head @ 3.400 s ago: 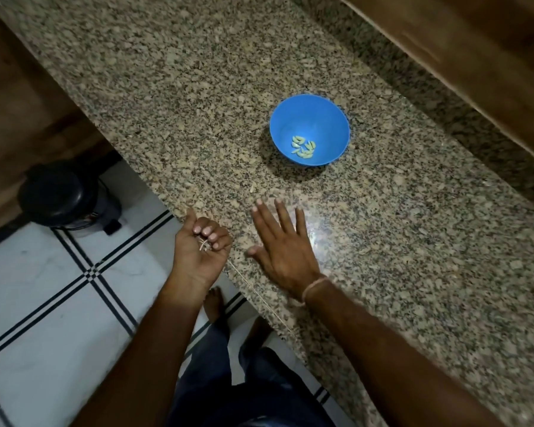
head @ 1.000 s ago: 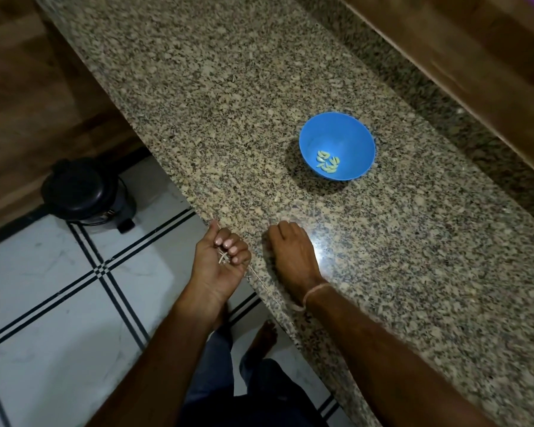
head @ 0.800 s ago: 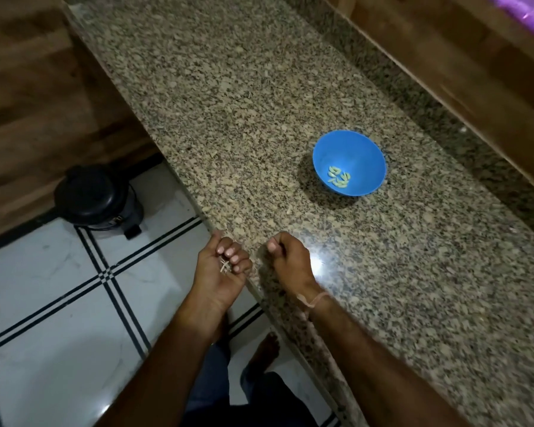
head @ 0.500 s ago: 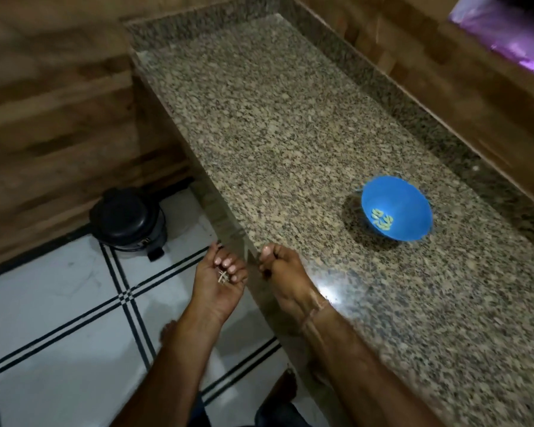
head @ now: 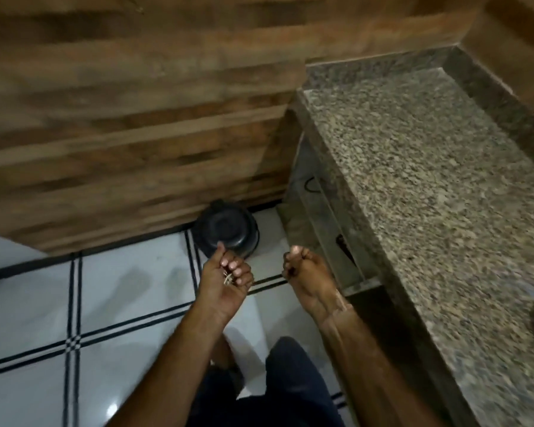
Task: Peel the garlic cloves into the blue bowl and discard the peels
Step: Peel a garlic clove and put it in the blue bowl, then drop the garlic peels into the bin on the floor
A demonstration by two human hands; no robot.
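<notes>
Cupping garlic peels (head: 228, 278) in curled left hand (head: 224, 283) fingers (head: 237, 266), right hand (head: 307, 271) fingers (head: 293, 262) curled — contents unclear, black bin (head: 225, 228) just beyond.

A speckled grey-brown granite worktop (head: 429, 180) fills the right side and runs away to the far right. A low granite upstand (head: 490, 97) borders its far and right edges. Under its left edge is an open recess with a stone shelf (head: 327, 229); a thin dark curved thing lies far back in it, too blurred to name. A wall of brown wood-grain planks (head: 121, 118) covers the far left, with a black skirting strip (head: 28, 268) along its foot. The floor of glossy white tiles (head: 121, 297) carries paired black lines. A round black lidded bin (head: 225, 229) stands on the floor against the wall, just left of the recess.
</notes>
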